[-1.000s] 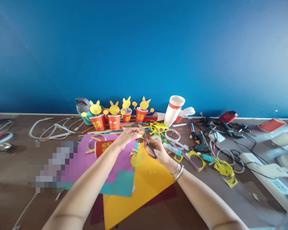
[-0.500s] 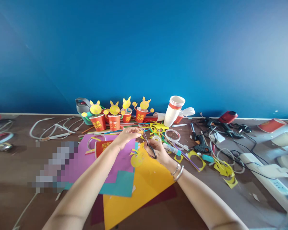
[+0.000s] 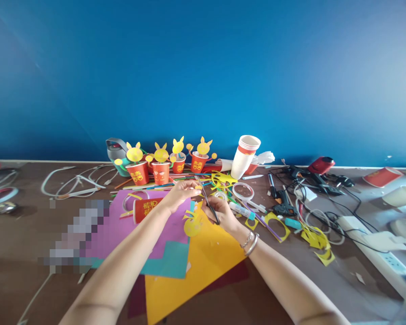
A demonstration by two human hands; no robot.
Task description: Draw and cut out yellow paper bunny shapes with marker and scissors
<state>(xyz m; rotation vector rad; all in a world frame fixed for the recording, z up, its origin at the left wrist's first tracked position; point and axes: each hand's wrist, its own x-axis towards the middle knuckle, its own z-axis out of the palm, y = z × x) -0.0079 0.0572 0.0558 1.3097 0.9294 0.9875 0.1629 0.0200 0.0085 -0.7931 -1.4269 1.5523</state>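
Note:
My right hand holds black-handled scissors, their blades pointing up and to the left. Close to the blades, my left hand pinches a small yellow-orange paper piece. Below the hands, a yellow paper head with ears lies on the orange paper. A red cup rests on its side on the purple paper, left of my left hand. Several upright red cups with yellow paper figures stand behind.
A stack of white cups stands at the back. Rings of tape, yellow paper scraps and a black glue gun lie to the right. Farther right is a white power strip with cables. White cables lie at left.
The scissors and my right hand have shifted very slightly left. The small paper piece in my left hand has turned a little; otherwise the scene looks the same.

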